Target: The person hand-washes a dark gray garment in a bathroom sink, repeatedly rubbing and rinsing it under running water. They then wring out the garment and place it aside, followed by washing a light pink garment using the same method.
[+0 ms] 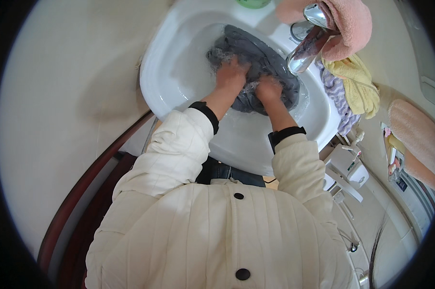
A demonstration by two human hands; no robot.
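Note:
A wet dark grey cloth (284,77), perhaps a garment, lies bunched in sudsy water in the white washbasin (154,77). My left hand (232,75) grips its left part, where foam gathers around the fingers. Close by on the right, my right hand (269,87) holds another part of the same cloth. Both sets of fingertips are partly hidden by fabric and suds. Black bands circle both wrists, just below the pushed-up cream sleeves.
A chrome faucet (300,59) reaches over the basin's right side, with a pink towel (351,32) draped on it. Yellow (362,86) and purple-striped cloths (334,94) hang over the right rim. The base of a green container (253,3) shows at the top. A toilet (347,168) stands at right.

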